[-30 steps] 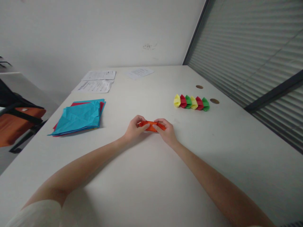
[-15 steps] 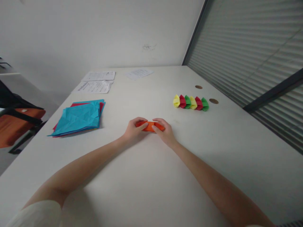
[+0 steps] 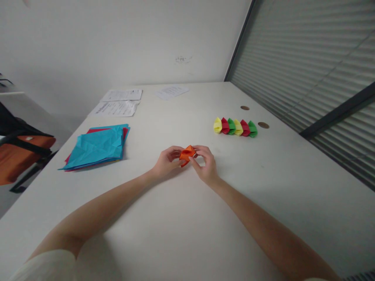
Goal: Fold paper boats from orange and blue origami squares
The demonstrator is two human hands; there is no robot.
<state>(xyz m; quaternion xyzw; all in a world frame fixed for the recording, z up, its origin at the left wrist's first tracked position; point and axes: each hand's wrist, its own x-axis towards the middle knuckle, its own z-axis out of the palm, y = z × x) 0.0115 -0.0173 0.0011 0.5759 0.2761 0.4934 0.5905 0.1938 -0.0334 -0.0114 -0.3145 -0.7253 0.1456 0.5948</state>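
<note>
Orange paper (image 3: 185,157) newly askew between fingers (image 3: 202,148)

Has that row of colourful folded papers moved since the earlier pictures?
No, the row of folded papers keeps the same place beside the nearer brown disc.

I had a wide lane along the bench (image 3: 164,128) between the paper stack (image 3: 98,144) on the left and the row of folded papers (image 3: 235,127) on the right. My left grip (image 3: 167,162) and right grip (image 3: 207,166), closed around the orange paper (image 3: 186,154), blocked its near end. Beyond them, a hand could have passed straight back over the flat loose sheet (image 3: 171,92) until the wall (image 3: 146,47) stopped it. The left forearm (image 3: 117,199) and right forearm (image 3: 252,210) fenced in the near stretch, and the blinds (image 3: 316,58) bounded the right side.
</note>
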